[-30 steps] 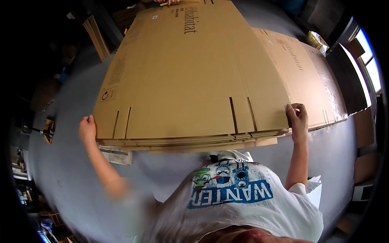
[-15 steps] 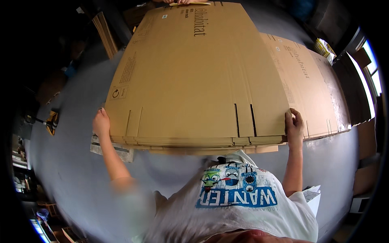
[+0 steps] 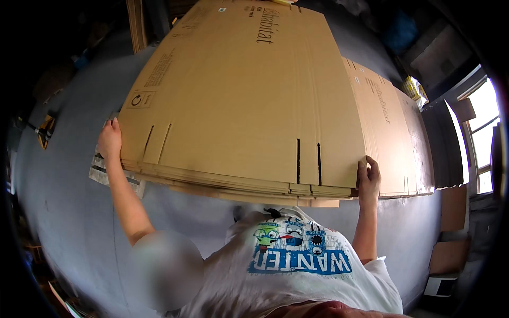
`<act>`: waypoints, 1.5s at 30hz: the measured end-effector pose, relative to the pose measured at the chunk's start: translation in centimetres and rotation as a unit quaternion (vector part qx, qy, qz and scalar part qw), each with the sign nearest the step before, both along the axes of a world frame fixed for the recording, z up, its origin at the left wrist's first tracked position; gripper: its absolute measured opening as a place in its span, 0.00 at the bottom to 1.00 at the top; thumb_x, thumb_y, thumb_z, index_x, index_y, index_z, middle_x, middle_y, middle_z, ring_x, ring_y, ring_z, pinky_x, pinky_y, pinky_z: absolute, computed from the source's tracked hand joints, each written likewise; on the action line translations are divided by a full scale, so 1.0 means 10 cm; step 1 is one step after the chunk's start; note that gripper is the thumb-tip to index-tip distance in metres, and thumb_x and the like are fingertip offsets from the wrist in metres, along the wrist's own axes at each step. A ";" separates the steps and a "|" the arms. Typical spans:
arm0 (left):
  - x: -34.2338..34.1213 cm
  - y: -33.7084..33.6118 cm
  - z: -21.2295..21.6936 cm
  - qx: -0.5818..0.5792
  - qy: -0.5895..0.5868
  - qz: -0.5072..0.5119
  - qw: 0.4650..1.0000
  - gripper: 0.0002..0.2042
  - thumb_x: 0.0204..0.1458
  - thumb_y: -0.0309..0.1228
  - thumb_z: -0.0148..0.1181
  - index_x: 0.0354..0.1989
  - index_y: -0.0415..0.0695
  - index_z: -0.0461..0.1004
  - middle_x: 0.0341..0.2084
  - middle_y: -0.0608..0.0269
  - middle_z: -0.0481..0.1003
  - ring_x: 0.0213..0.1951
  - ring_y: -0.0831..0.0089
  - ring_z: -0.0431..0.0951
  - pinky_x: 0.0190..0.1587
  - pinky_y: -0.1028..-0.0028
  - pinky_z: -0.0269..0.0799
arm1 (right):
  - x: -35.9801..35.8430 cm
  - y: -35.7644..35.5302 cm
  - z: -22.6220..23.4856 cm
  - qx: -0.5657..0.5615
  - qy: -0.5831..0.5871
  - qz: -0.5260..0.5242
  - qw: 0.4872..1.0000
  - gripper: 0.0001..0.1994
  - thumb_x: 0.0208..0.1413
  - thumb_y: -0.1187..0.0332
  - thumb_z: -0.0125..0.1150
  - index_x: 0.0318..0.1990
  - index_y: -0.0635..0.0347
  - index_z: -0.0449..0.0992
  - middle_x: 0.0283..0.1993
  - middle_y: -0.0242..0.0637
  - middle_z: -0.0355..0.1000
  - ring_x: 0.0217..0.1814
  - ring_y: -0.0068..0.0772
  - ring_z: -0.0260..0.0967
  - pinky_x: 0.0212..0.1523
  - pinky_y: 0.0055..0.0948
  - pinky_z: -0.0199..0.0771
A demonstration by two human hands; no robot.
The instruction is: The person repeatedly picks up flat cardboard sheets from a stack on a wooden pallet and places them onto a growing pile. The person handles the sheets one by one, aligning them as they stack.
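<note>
A stack of flattened brown cardboard boxes (image 3: 228,111) lies in front of me, with printing and slots on the top one. My left hand (image 3: 110,139) is closed on the near left edge, thumb up by the corner. At the near right corner my right hand (image 3: 369,177) grips the side with bent fingers. How many layers each hand holds is hidden. Along the near side, the layers' edges are uneven, and the upper ones sit slightly apart at the left.
A second stack of flattened boxes (image 3: 389,143) stands close on the right, with a dark panel (image 3: 448,143) beyond it. Part of a wooden pallet (image 3: 101,175) shows under the left side. A yellow and black pallet-truck part (image 3: 46,131) is at far left.
The stack has shifted left and up in the picture, its near left corner higher than before. Both my hands stay on its edges. Another person's hands at the far edge have mostly left view.
</note>
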State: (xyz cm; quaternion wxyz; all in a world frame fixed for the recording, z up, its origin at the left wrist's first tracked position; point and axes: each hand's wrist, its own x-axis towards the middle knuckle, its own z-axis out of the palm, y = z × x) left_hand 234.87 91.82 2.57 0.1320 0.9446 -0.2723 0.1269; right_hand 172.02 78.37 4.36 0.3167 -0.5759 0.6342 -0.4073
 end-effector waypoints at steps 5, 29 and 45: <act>0.03 0.01 0.01 -0.002 0.011 -0.005 1.000 0.20 0.57 0.48 0.37 0.40 0.47 0.72 0.36 0.52 0.75 0.41 0.51 0.73 0.40 0.54 0.68 | -0.01 0.00 -0.02 0.011 -0.011 -0.002 1.000 0.16 0.57 0.63 0.54 0.49 0.63 0.66 0.23 0.28 0.63 0.21 0.13 0.54 0.19 0.17 0.52; 0.04 0.01 0.00 0.043 -0.021 -0.023 0.999 0.21 0.58 0.48 0.37 0.37 0.45 0.73 0.32 0.51 0.76 0.36 0.50 0.75 0.36 0.55 0.70 | 0.05 -0.01 -0.02 0.003 -0.013 -0.039 0.999 0.16 0.57 0.63 0.54 0.49 0.63 0.68 0.24 0.27 0.64 0.24 0.14 0.57 0.22 0.18 0.56; -0.24 0.13 0.26 -0.248 0.535 -0.166 0.790 0.12 0.53 0.34 0.58 0.40 0.38 0.73 0.33 0.65 0.75 0.37 0.75 0.73 0.40 0.76 0.69 | -0.94 -0.54 0.68 -0.055 -0.235 0.072 0.968 0.16 0.55 0.63 0.54 0.45 0.69 0.72 0.23 0.26 0.69 0.16 0.11 0.59 0.12 0.12 0.54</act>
